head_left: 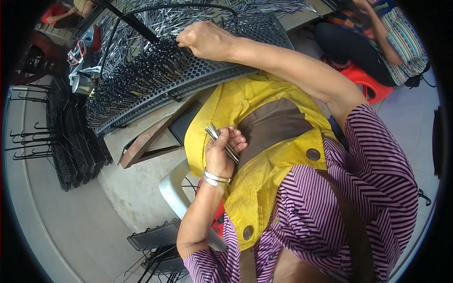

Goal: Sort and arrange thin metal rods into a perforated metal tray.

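Observation:
My left hand (221, 150) is closed around a small bundle of thin silvery metal rods (213, 132), in front of the yellow apron (207, 111). Beyond it lies a long black perforated rack (236, 63), its left part packed with upright dark pins (141, 78) and its right part showing bare holes. My right hand (205, 41) is curled into a fist over the rack, at the right end of the pins. A dark tip shows under its fingers, but what they hold is hidden.
Loose metal rods (269, 7) lie heaped on the table behind the rack. A metal cup (83, 84) and red-handled scissors (77, 52) sit at its left end. Black racks with hooks (71, 137) hang at left; more (155, 236) stand below. Another person (377, 42) sits at upper right beside a red stool (365, 82).

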{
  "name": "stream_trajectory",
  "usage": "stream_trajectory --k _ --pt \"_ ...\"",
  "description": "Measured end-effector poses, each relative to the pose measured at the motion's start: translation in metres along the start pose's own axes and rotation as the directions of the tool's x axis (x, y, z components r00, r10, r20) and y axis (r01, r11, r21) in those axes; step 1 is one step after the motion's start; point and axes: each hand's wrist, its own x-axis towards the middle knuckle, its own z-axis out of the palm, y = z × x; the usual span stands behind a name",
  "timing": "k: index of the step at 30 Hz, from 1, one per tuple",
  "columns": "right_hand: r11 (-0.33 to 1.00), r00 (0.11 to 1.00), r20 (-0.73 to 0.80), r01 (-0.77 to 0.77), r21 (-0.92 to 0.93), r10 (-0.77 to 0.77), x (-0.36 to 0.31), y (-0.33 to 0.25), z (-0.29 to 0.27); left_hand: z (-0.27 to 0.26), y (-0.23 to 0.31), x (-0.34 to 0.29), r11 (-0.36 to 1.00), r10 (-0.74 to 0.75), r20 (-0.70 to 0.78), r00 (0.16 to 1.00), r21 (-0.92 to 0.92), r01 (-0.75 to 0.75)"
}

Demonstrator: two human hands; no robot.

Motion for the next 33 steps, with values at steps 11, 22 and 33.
stream_trajectory --k 11,22,33 --pt "0.997 0.992 0.098 -0.078 0.023 0.076 0.002 0.005 -0.003 0.006 0.003 -0.001 0.999 -0.018 0.050 0.999 0.034 0.016" --pt "0.989 0.987 -0.161 0.013 0.146 0.011 0.002 0.007 0.004 0.005 0.003 -0.001 0.999 -0.022 0.241 0.970 0.032 0.015" --pt "0.958 0.995 -0.040 -0.075 0.276 0.089 -0.047 -0.029 -0.024 0.007 0.007 -0.004 1.000 0.016 0.255 0.967 -0.014 -0.012"
